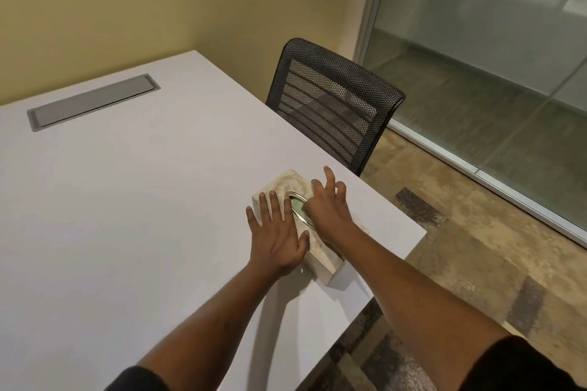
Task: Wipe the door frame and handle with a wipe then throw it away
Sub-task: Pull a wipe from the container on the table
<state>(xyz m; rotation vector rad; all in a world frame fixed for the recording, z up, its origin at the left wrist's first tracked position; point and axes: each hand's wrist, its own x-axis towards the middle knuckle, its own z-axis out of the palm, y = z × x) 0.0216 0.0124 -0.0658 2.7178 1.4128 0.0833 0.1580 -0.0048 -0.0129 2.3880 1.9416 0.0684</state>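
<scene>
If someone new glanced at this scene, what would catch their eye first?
Probably the two hands on the patterned tissue box near the white table's right edge: the left hand steadies it, the right hand reaches into its oval opening. Behind stands a black mesh chair.

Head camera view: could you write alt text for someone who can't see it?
Two bare hands work at a tissue box near a white table's corner: left hand steadying it, right hand reaching into its opening. A mesh chair stands behind.

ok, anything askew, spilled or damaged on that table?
Nothing stands out. The beige patterned tissue box sits flat near the white table's right edge, left hand steadying it, right hand at its oval opening. No spills or damage visible.
</scene>
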